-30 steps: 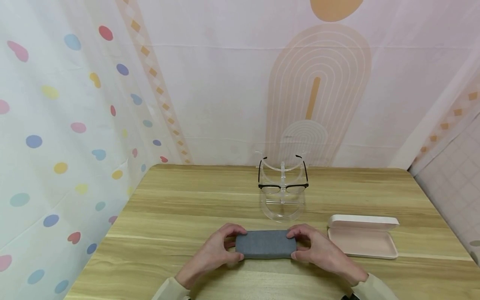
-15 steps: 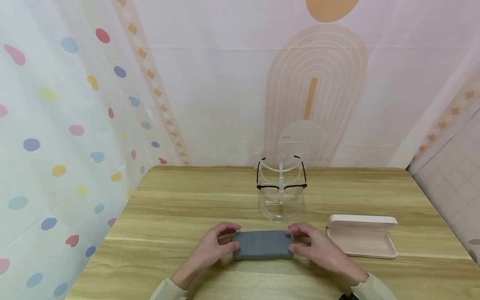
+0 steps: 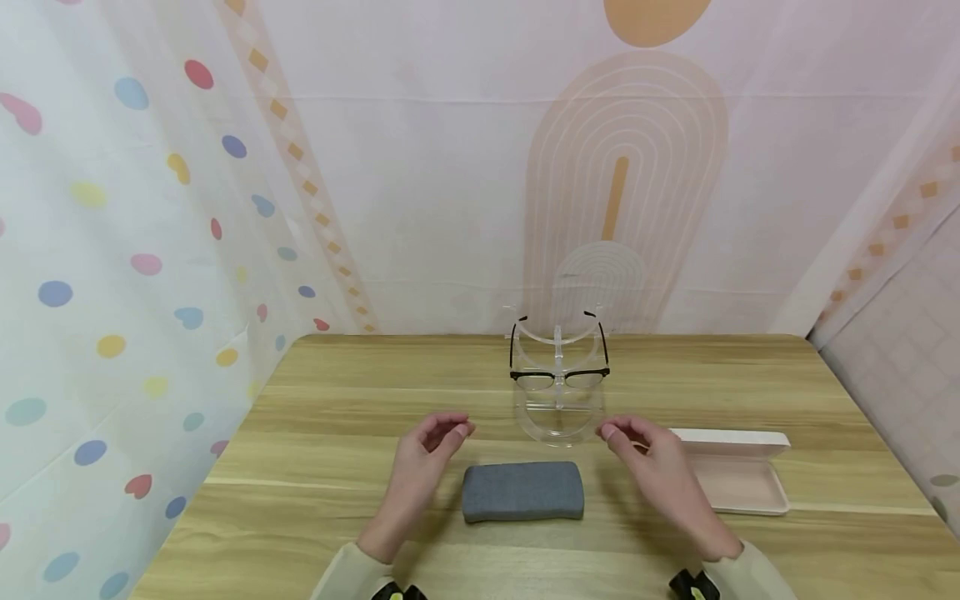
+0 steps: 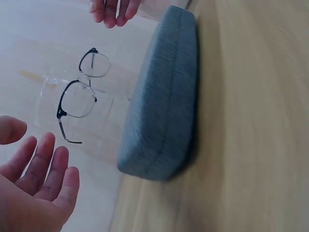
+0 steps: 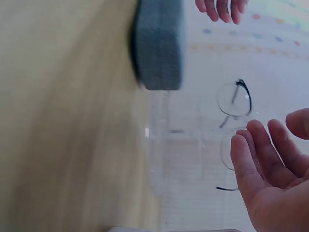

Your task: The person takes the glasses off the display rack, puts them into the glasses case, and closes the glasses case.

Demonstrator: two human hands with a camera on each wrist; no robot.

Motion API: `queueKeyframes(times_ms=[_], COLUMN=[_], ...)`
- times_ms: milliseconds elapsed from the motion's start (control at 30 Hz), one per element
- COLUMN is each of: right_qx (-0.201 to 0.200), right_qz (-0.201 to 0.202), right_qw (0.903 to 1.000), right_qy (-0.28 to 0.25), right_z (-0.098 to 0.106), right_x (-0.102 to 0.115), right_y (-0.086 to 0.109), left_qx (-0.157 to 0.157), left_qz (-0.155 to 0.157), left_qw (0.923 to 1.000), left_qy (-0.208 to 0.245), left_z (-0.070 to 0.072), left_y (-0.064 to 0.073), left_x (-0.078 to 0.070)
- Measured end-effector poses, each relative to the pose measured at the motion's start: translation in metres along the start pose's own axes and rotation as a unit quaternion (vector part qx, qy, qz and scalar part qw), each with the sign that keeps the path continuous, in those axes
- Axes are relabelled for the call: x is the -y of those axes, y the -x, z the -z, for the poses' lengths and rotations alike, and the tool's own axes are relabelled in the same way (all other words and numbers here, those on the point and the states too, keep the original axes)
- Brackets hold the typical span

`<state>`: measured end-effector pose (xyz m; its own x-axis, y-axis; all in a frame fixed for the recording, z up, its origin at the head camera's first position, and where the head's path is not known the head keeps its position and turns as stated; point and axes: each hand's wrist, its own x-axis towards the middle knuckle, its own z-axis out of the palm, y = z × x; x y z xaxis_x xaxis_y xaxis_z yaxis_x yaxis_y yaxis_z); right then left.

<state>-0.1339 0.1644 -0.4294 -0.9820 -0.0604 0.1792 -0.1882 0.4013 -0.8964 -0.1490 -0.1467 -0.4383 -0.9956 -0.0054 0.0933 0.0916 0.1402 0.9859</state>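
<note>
A closed grey fabric glasses case (image 3: 522, 492) (image 4: 161, 101) (image 5: 159, 43) lies flat near the table's front edge. My left hand (image 3: 431, 446) (image 4: 34, 188) hovers just left of it with loosely curved fingers, holding nothing. To the right of the case my right hand (image 3: 637, 446) (image 5: 270, 174) hovers the same way, empty. Behind the case, black-rimmed glasses (image 3: 558, 375) (image 4: 79, 94) (image 5: 234, 104) sit on a clear acrylic stand (image 3: 558, 412).
An open pale pink glasses case (image 3: 738, 479) lies at the right, partly behind my right hand. The wooden table (image 3: 337, 417) is enclosed by patterned curtains at the back and left, and a tiled wall at the right.
Both hands have let go of the grey case and lifted away, outward and toward the stand. The case now lies on the table by itself.
</note>
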Motion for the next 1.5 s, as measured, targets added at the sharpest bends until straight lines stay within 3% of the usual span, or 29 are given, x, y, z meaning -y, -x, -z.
queueKeyframes(times_ms=[267,600,933,1100,1500], right_qx=[-0.052,-0.073,-0.094,-0.087,-0.059], right_qz=[0.009,-0.015,-0.04,-0.046,-0.062], right_qw=[0.9984,0.9971,0.9948,0.9951,0.995], right_qy=[-0.018,-0.011,-0.005,-0.001,-0.051], right_z=[0.007,0.012,0.015,0.014,0.014], right_x=[0.007,0.011,0.01,0.009,0.01], right_y=[-0.012,-0.029,-0.047,-0.055,-0.075], left_qx=[-0.025,-0.05,-0.05,-0.052,-0.03], left_qz=[-0.009,0.005,0.052,0.063,0.104], left_qw=[0.9993,0.9946,0.988,0.9833,0.9716], left_qy=[0.026,0.09,0.137,0.163,0.211], left_z=[-0.011,-0.024,-0.039,-0.043,-0.053], left_y=[-0.01,-0.028,-0.05,-0.058,-0.078], left_x=[-0.008,-0.013,-0.017,-0.017,-0.02])
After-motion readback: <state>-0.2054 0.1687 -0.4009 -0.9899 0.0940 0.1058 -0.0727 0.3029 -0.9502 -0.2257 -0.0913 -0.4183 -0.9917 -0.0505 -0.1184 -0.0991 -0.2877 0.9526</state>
